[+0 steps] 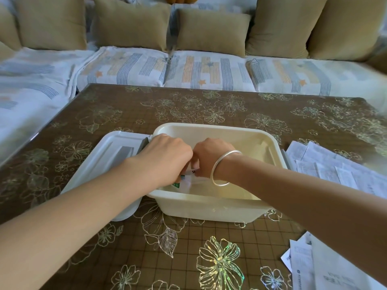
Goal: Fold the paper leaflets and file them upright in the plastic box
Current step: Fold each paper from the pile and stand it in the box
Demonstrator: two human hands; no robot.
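Observation:
A cream plastic box (pixel 211 210) stands open in the middle of the table. Both my hands reach into its left end. My left hand (pixel 167 158) and my right hand (pixel 209 158) together hold a folded white leaflet (pixel 186 181) with a green mark, standing against the box's left wall. The fingers of both hands curl down onto its top edge, and most of the leaflet is hidden beneath them. A silver bangle sits on my right wrist.
The box's white lid (pixel 109 160) lies flat to the left of the box. Unfolded leaflets (pixel 335 170) are spread at the right, more papers (pixel 326 266) at the near right corner. A sofa with cushions (pixel 209 30) runs behind the table.

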